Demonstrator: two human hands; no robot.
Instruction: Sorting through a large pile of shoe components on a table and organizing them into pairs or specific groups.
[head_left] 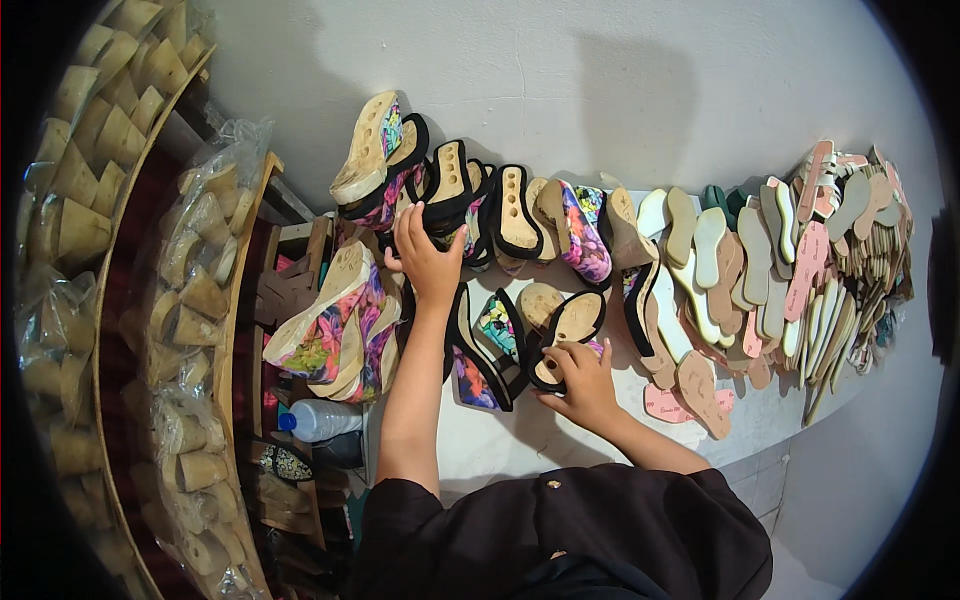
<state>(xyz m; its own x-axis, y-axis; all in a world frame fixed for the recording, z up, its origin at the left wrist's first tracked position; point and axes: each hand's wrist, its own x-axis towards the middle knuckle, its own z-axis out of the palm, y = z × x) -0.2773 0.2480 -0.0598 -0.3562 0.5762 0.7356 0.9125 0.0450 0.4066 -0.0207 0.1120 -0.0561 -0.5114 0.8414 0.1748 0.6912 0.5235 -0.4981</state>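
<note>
Wedge shoe soles with flowered sides stand on a white table (pixel 445 455). My right hand (pixel 583 385) is closed on the near end of a black-edged wedge sole (pixel 577 318), whose pale, holed face is up. My left hand (pixel 430 258) reaches to the back row, fingers spread, against a flowered, black-edged wedge (pixel 452 180). Whether it grips that wedge cannot be told. Between my arms stand black-edged wedges with orange-purple (pixel 480 377) and turquoise (pixel 499 328) flowered sides. A plain rounded sole end (pixel 540 305) shows beside the one in my right hand.
More flowered wedges (pixel 335 330) are piled left of my left forearm. Shelves with bagged bare wooden wedges (pixel 190 300) and a blue-capped bottle (pixel 325 420) stand further left. Insoles (pixel 755 250) lie heaped to the right. A grey wall (pixel 520 80) closes the back.
</note>
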